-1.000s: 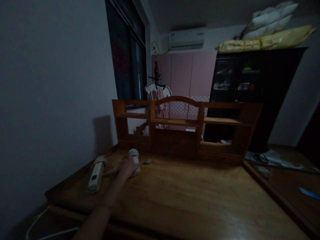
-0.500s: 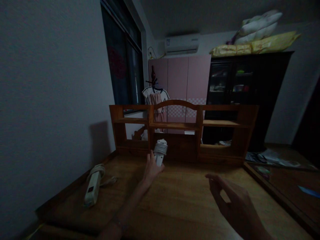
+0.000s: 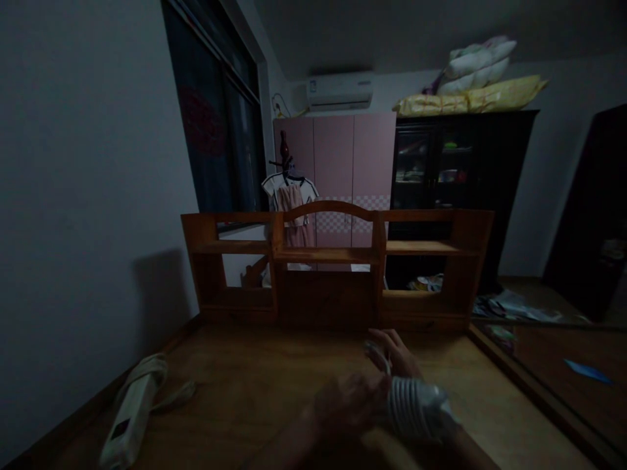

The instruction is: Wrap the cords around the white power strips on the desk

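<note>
A white power strip (image 3: 424, 411) with its grey-white cord wound round it in several turns is in front of me at the lower right, tilted toward the right. My left hand (image 3: 345, 401) is closed round its left end; motion blurs the fingers. Behind the strip, my right hand (image 3: 399, 356) is bent over a short loose piece of the cord (image 3: 379, 356), its fingers curled against it. The strip hides part of the right palm and wrist. A second white power strip (image 3: 130, 418), its cord wrapped at the far end, lies on the wooden desk (image 3: 235, 385) at the left.
A wooden shelf unit (image 3: 326, 254) spans the desk's far edge. The wall (image 3: 88, 196) runs along the left. On the right is a raised wooden edge (image 3: 529, 385), with a blue flat item (image 3: 585, 371) beyond it. Pink and dark cabinets stand behind.
My left hand has brought the wound power strip down and right, toward me. My right hand has come in from the right to meet it. The view has shifted slightly.
</note>
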{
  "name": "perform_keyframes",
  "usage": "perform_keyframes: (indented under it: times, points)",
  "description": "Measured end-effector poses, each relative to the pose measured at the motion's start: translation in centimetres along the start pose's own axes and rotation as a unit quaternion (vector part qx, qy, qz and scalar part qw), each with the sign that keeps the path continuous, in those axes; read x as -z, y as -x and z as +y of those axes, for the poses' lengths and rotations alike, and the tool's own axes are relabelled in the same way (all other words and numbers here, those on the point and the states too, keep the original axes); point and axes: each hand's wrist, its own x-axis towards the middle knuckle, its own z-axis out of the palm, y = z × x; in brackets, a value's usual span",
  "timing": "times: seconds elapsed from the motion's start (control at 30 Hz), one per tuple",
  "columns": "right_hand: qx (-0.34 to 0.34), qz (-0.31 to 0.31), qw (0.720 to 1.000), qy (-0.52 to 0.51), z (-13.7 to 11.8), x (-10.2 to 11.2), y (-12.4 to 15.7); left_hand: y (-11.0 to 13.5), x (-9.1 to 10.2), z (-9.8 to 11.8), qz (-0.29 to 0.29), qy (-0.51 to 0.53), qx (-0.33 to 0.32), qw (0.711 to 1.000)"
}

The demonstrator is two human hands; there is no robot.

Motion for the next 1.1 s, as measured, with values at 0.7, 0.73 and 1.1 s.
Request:
perform_keyframes:
  times: [0.7, 0.73, 1.1]
  points:
    - [-0.026, 0.093, 0.967, 0.235, 4.8, 4.7, 0.9, 0.8, -0.3, -2.3, 0.009, 0.015, 0.223, 0.975]
    - [-0.024, 0.089, 0.967, 0.238, 4.7, 4.6, 1.0, 0.7, -0.2, -2.1, 0.011, 0.016, 0.231, 0.973]
    - [-0.040, 0.041, 0.976, 0.210, 3.0, 4.9, 0.7, 0.8, -0.2, -2.0, -0.049, -0.107, 0.322, 0.939]
